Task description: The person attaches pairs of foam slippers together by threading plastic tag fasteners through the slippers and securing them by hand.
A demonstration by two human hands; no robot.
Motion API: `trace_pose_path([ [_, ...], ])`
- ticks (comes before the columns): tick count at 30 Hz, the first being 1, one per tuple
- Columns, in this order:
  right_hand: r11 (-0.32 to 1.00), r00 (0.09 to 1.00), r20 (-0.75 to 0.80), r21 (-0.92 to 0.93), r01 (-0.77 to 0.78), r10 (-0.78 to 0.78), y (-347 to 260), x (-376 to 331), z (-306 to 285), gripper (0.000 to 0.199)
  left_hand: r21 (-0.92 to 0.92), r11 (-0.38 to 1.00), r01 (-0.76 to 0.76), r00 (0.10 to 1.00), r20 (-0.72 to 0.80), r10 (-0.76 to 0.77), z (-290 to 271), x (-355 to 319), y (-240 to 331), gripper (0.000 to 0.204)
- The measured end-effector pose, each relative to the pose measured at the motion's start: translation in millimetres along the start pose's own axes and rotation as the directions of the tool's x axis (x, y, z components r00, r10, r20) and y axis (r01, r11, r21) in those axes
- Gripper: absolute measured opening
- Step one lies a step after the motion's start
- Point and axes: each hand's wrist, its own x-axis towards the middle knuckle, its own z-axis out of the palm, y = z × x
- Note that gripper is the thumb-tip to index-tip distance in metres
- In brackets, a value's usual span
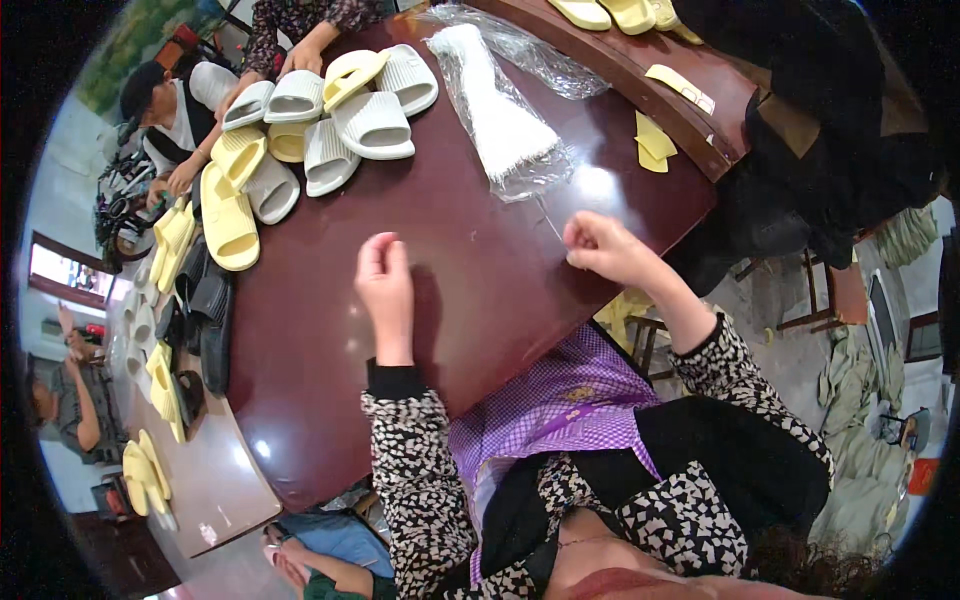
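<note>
Over the dark red table (pixel 330 330), my left hand (pixel 383 275) is raised with its fingers curled in and the thumb up against them. Whatever it may hold is too small or hidden to make out. To its right, my right hand (pixel 610 248) is closed in a pinch. A thin pale strand (pixel 552 220) runs from its fingertips toward the open end of a clear plastic bag (pixel 520 185). Inside that bag lies a bundle of fine white strands (pixel 490 105), its cut ends pointing at me. The two hands are apart.
Grey and yellow slide sandals (pixel 373 125) crowd the far left of the table, and a person's hands (pixel 305 55) touch them. Black slides (pixel 210 310) line the left edge. Yellow paper pieces (pixel 654 142) lie by a raised wooden ledge (pixel 650 75) at far right. Other people sit at left.
</note>
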Motion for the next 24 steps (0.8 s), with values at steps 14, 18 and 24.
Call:
trace_pose_path([
  [14, 0.818, 0.969, 0.246, 0.559, -0.134, -0.009, -40.2, -7.4, -9.4, 0.015, -0.039, 0.878, -0.476, 0.815, 0.356, 0.458, 103.1, -27.0, 55.0, 0.016],
  [18, 0.895, 0.999, 0.000, 0.445, 0.039, -0.043, -30.6, 37.7, -21.1, 0.021, -0.081, 0.949, -0.305, 0.911, 0.267, 0.316, 97.3, -27.5, 56.2, 0.011],
  [24, 0.697, 0.923, -0.115, -0.691, 0.191, -0.367, 25.2, 135.6, -21.6, 0.031, -0.305, 0.949, 0.077, 0.959, 0.282, 0.012, 102.3, -31.0, 68.2, 0.005],
])
